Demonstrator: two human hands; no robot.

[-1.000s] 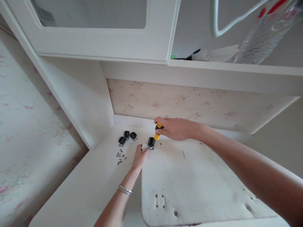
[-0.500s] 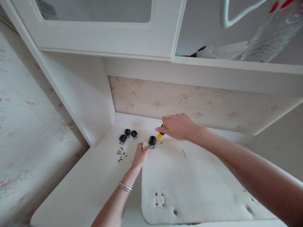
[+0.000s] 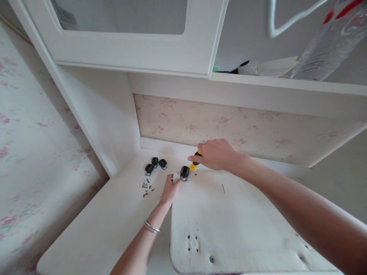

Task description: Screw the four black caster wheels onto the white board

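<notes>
My right hand (image 3: 216,154) is closed round the handle of a yellow and black screwdriver (image 3: 194,166), its tip down at the base of a black caster wheel (image 3: 185,171). That caster stands on its metal plate at the far left corner of a white board (image 3: 235,217). Gripping the board's left edge by this corner is my left hand (image 3: 171,188), thumb on top beside the caster; its other fingers are partly hidden. To the left lie three loose black casters (image 3: 155,162) and a scatter of several small screws (image 3: 145,185).
Under the board is a white desktop (image 3: 114,225). A white side panel (image 3: 97,114) stands at left, and a cabinet with a glazed door (image 3: 132,47) hangs overhead. Plastic bottles (image 3: 323,49) stand on the open shelf at upper right. The board has screw holes and an unoccupied plate mark (image 3: 193,243).
The view has tilted slightly, so the cabinet sits a little lower. Both hands keep their places at the caster, and the screwdriver has barely moved.
</notes>
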